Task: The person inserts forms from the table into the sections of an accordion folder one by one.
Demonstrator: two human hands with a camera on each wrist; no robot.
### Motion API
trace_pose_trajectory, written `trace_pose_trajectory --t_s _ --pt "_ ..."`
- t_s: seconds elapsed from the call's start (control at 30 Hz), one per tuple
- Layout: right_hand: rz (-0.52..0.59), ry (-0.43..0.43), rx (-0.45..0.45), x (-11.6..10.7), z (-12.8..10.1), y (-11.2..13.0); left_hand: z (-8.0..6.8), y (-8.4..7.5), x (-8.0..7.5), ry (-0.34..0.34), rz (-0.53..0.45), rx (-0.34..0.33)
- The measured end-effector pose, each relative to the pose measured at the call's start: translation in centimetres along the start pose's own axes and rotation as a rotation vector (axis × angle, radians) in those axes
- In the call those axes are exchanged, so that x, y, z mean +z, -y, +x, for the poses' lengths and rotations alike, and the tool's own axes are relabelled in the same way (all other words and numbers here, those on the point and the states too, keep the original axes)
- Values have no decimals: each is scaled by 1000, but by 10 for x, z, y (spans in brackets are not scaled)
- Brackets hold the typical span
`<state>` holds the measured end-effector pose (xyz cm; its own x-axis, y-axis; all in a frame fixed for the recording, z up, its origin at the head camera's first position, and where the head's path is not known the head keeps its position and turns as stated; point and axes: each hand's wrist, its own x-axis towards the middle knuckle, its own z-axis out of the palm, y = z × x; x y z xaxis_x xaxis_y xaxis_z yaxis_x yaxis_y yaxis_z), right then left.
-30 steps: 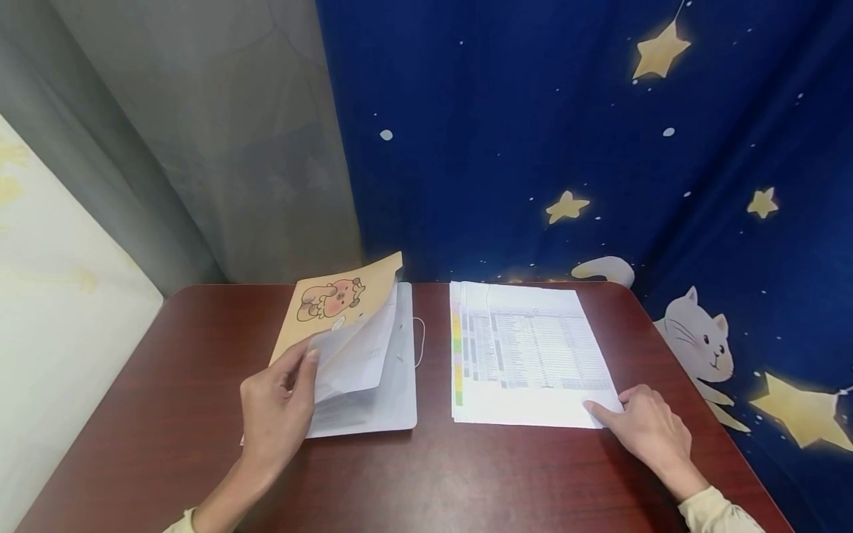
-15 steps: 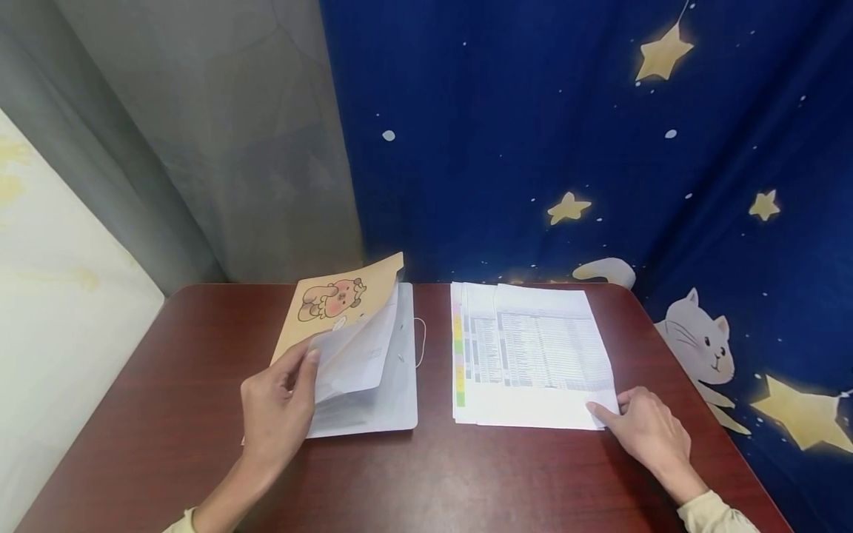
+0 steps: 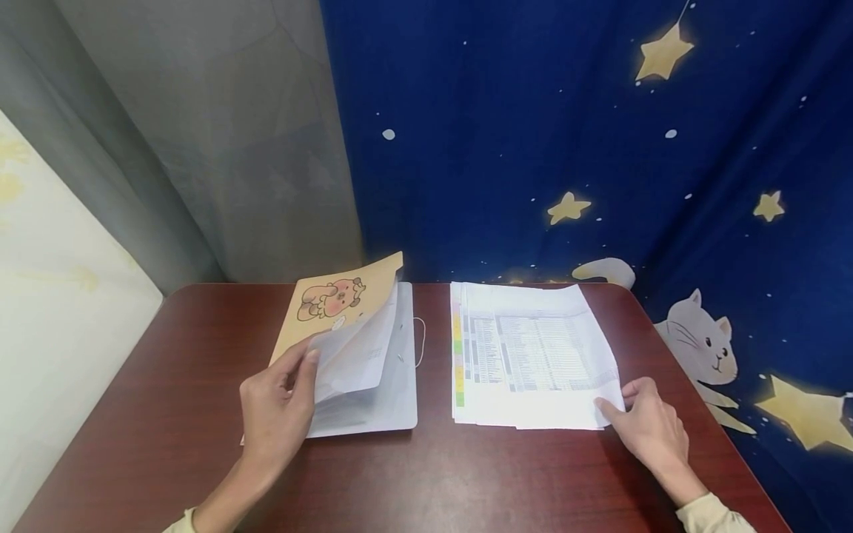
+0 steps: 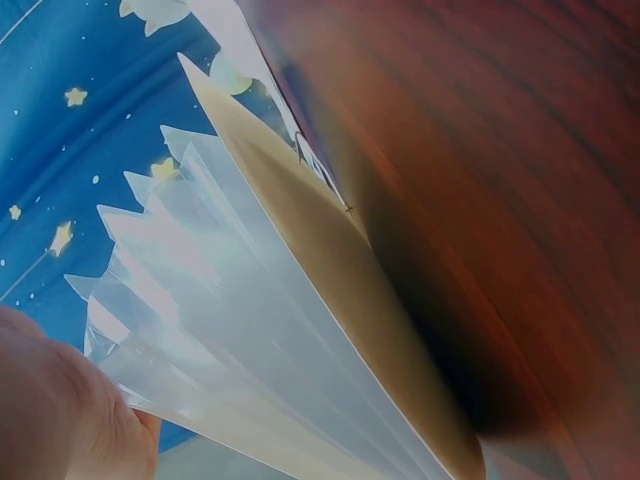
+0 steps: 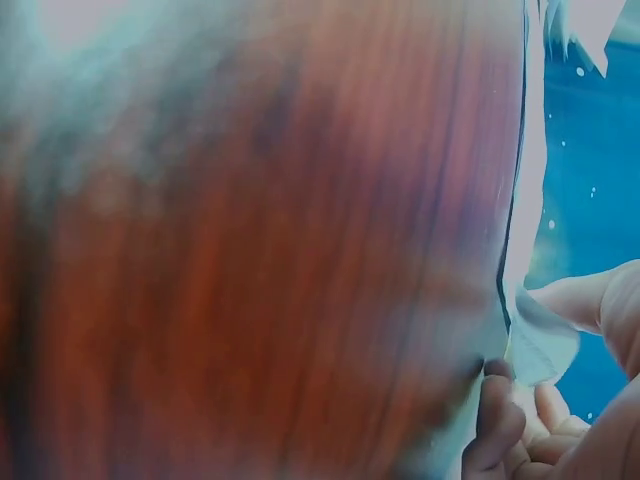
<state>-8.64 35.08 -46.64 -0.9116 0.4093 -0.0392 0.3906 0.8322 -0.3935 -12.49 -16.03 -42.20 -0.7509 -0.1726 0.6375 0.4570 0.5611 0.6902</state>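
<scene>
Glossy dark wood-grain table (image 3: 166,414), translucent smooth plastic folder sleeves (image 3: 353,355), matt printed paper sheets (image 3: 533,355).

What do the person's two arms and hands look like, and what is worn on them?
Both hands, the left hand and the right hand, are bare: no gloves, and no rings or watch can be seen. Each arm has a pale cream long sleeve, of which only the cuff shows at the bottom edge: the left cuff and the right cuff. The fingers carry no markings.

Star-and-cat curtain (image 3: 566,133), probably fabric.
</scene>
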Motion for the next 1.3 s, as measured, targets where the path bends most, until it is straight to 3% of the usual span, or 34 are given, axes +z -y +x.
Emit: trace_pose_trajectory --t_s 0.3,0.57,0.67,0.87,1.3 --pt "168 -76 -16 2 -2 1 0 0 -1 3 1 -2" --pt "498 144 126 -3 -1 1 1 -1 -1 10 -5 -2" --pt "575 199 154 -4 -1 2 1 -1 -1 12 1 -1" --pt "645 242 188 -7 -2 3 2 -1 -1 15 9 -2" --pt "731 240 174 -9 -3 5 2 -3 -2 14 9 -6"
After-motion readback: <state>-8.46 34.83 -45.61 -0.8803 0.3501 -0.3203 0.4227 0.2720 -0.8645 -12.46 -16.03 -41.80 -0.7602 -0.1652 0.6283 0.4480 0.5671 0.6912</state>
